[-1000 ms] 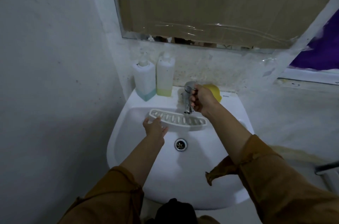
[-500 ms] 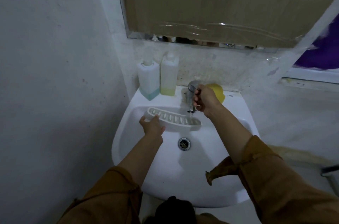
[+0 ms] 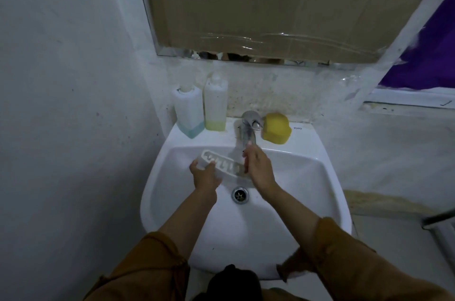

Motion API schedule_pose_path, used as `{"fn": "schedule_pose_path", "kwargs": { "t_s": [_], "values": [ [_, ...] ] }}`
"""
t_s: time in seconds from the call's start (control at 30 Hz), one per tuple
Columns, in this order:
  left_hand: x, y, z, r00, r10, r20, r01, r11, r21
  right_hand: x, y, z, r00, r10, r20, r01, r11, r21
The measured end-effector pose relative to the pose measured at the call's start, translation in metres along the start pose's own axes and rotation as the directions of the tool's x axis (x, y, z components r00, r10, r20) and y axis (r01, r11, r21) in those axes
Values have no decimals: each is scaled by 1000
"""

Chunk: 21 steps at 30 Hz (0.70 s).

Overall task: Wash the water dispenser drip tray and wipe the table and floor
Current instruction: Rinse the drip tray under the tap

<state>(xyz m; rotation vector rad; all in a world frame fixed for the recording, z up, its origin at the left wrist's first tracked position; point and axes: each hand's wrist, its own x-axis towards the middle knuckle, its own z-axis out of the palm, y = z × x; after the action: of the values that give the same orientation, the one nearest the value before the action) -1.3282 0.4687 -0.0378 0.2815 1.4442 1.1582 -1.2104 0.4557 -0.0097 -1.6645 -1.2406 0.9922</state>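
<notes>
Left hand [image 3: 205, 175] is clamped on one end of the white slotted tray [image 3: 222, 164], thumb over its top, holding it over the sink [image 3: 307, 177] bowl. Right hand [image 3: 259, 168] lies on the other end, just beneath the tap [image 3: 248, 128], fingers fairly straight, though I cannot tell whether they curl round the edge. I judge the tray light, stiff plastic, slick when wet, so I would hold it by the solid end rims, not the thin slats.

You face a dim corner: a plain white wall [image 3: 61, 103] on your left, cardboard [image 3: 283, 0] taped over the mirror [image 3: 246, 55] ahead, stained plaster [image 3: 283, 93] beneath, purple cloth [image 3: 423, 54] at the right-hand window.
</notes>
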Motion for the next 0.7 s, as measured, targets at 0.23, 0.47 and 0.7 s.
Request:
{"fn": "schedule_pose_path", "kwargs": {
  "t_s": [0.23,0.47,0.7],
  "values": [
    [-5,-7,4,998,-56,31,58,996,-74,-11,40,5,943,-202,266,331,460,-824],
    [-5,-13,3,990,-127,58,132,988,-84,-4,32,1,888,-341,309,403,252,-880],
    [-4,-17,0,977,-174,121,192,968,-161,-9,29,1,876,-380,298,400,226,-888]
  ]
}}
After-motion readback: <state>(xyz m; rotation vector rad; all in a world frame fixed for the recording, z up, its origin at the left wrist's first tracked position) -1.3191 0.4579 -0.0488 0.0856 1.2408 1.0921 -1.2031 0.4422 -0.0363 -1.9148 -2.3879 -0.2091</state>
